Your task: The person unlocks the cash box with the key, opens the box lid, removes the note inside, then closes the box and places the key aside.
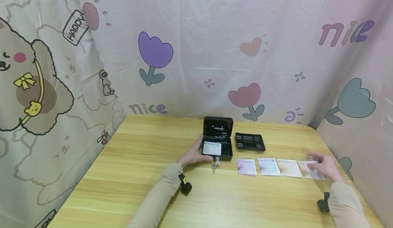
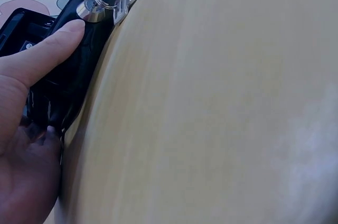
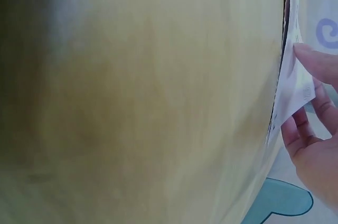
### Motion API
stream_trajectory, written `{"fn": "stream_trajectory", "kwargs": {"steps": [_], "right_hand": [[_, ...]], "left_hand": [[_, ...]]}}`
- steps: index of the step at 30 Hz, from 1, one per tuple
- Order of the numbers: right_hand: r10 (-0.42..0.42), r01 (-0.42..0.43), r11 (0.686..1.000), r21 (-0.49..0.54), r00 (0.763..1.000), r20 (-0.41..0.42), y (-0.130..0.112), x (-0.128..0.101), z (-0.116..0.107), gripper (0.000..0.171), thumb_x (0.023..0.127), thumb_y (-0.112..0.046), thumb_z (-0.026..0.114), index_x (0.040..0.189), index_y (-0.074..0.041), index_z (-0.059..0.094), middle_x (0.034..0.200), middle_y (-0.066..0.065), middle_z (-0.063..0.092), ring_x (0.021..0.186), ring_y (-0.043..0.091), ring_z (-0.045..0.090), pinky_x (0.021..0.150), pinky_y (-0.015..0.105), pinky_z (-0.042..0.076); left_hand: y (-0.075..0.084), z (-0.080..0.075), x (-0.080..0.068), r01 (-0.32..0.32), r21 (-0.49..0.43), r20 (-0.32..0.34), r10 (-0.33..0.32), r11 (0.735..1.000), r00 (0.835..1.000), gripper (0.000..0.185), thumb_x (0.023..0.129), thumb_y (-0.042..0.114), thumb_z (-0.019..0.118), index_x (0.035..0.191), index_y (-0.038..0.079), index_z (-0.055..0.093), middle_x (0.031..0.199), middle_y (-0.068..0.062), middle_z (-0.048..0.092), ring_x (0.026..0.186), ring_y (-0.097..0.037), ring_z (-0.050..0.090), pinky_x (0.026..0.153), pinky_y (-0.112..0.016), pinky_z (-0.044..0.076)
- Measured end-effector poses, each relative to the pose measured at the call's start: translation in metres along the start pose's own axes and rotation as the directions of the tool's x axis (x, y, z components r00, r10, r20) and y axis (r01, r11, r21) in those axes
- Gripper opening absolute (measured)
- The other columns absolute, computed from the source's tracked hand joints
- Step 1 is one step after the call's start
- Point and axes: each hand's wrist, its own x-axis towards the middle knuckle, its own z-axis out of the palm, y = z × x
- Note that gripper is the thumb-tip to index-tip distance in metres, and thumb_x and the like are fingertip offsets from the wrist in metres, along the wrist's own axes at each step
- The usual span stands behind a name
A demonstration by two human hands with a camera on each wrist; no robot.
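A small black cash box stands open on the wooden table, lid upright, with a white card inside. Keys hang from its front lock. My left hand grips the box's front left corner, thumb pressed on the front wall near the lock and fingers round the side. Right of the box lies a row of several pastel cards. My right hand pinches the rightmost card and lifts its edge off the table, thumb above and fingers below.
A black divider tray lies right of the box, behind the cards. A printed cloth backdrop closes in the table at the back and both sides. The table's right edge is just beyond the right hand.
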Motion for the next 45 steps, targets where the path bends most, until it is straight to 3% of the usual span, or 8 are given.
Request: {"fn": "stream_trajectory", "kwargs": {"steps": [9, 18, 20, 24, 27, 34, 41, 45], "right_hand": [[-0.018, 0.015, 0.999, -0.05, 0.998, -0.053, -0.008, -0.001, 0.002, 0.053, 0.085, -0.008, 0.075, 0.128, 0.014, 0.056, 0.114, 0.036, 0.065, 0.081, -0.016, 0.043, 0.066, 0.014, 0.04], [-0.074, 0.071, 0.997, -0.029, 0.991, -0.11, -0.034, 0.0, 0.01, 0.045, 0.089, -0.01, 0.072, 0.129, 0.008, 0.06, 0.124, 0.035, 0.062, 0.099, 0.016, 0.053, 0.077, 0.026, 0.04], [-0.077, 0.076, 0.997, -0.01, 0.991, -0.108, -0.041, 0.001, 0.012, 0.045, 0.091, -0.012, 0.07, 0.131, 0.007, 0.06, 0.126, 0.035, 0.062, 0.099, 0.01, 0.051, 0.078, 0.027, 0.04], [-0.117, 0.12, 0.993, 0.02, 0.985, -0.128, -0.053, 0.004, 0.017, 0.045, 0.093, -0.015, 0.07, 0.131, 0.007, 0.059, 0.125, 0.035, 0.062, 0.092, -0.017, 0.042, 0.075, 0.019, 0.041], [-0.148, 0.155, 0.987, 0.036, 0.978, -0.145, -0.065, 0.006, 0.021, 0.044, 0.093, -0.015, 0.07, 0.13, 0.007, 0.06, 0.123, 0.035, 0.062, 0.089, -0.025, 0.038, 0.074, 0.012, 0.042], [-0.18, 0.192, 0.977, 0.091, 0.976, -0.119, -0.096, 0.009, 0.032, 0.045, 0.093, -0.016, 0.071, 0.132, 0.004, 0.06, 0.126, 0.031, 0.063, 0.095, -0.016, 0.045, 0.081, 0.015, 0.045], [-0.21, 0.218, 0.968, 0.121, 0.975, -0.075, -0.123, 0.014, 0.045, 0.048, 0.093, -0.019, 0.072, 0.135, 0.0, 0.059, 0.131, 0.027, 0.063, 0.098, -0.018, 0.044, 0.087, 0.018, 0.046], [-0.214, 0.218, 0.965, 0.144, 0.976, -0.039, -0.137, 0.016, 0.052, 0.048, 0.093, -0.019, 0.072, 0.136, -0.001, 0.059, 0.134, 0.025, 0.062, 0.107, 0.0, 0.053, 0.094, 0.026, 0.048]], "left_hand": [[-0.003, 0.0, 0.001, -0.012, 0.031, 0.007, 0.011, 0.999, 1.0, 0.123, 0.08, 0.038, 0.085, 0.162, 0.005, -0.001, 0.17, -0.02, 0.0, 0.158, -0.037, 0.007, 0.128, -0.055, 0.013], [-0.004, 0.0, 0.001, -0.01, 0.024, 0.01, 0.01, 1.0, 1.0, 0.124, 0.079, 0.037, 0.086, 0.162, 0.007, -0.001, 0.17, -0.019, 0.0, 0.158, -0.037, 0.008, 0.128, -0.055, 0.012], [-0.005, 0.0, 0.001, -0.01, 0.021, 0.008, 0.01, 1.0, 1.0, 0.123, 0.079, 0.037, 0.086, 0.162, 0.006, 0.0, 0.17, -0.019, 0.001, 0.158, -0.037, 0.008, 0.128, -0.056, 0.012], [-0.005, 0.001, 0.001, -0.01, 0.016, 0.002, 0.01, 1.0, 1.0, 0.123, 0.078, 0.037, 0.086, 0.162, 0.007, 0.001, 0.17, -0.018, 0.001, 0.158, -0.037, 0.008, 0.128, -0.055, 0.012], [-0.005, 0.001, 0.002, -0.01, 0.015, 0.001, 0.01, 1.0, 1.0, 0.124, 0.079, 0.037, 0.086, 0.162, 0.007, 0.0, 0.17, -0.018, 0.0, 0.158, -0.036, 0.007, 0.129, -0.054, 0.012], [-0.005, 0.0, 0.002, -0.016, 0.015, 0.007, 0.016, 1.0, 1.0, 0.124, 0.078, 0.037, 0.086, 0.163, 0.009, 0.0, 0.171, -0.017, 0.001, 0.158, -0.036, 0.008, 0.128, -0.055, 0.012], [-0.004, 0.0, 0.002, -0.007, 0.019, 0.005, 0.007, 1.0, 1.0, 0.125, 0.078, 0.038, 0.086, 0.162, 0.004, 0.0, 0.17, -0.019, 0.0, 0.157, -0.037, 0.009, 0.128, -0.054, 0.013], [-0.005, 0.0, 0.003, -0.015, 0.021, 0.002, 0.015, 1.0, 1.0, 0.124, 0.079, 0.037, 0.086, 0.161, 0.0, 0.0, 0.169, -0.022, 0.0, 0.157, -0.039, 0.01, 0.128, -0.055, 0.013]]}}
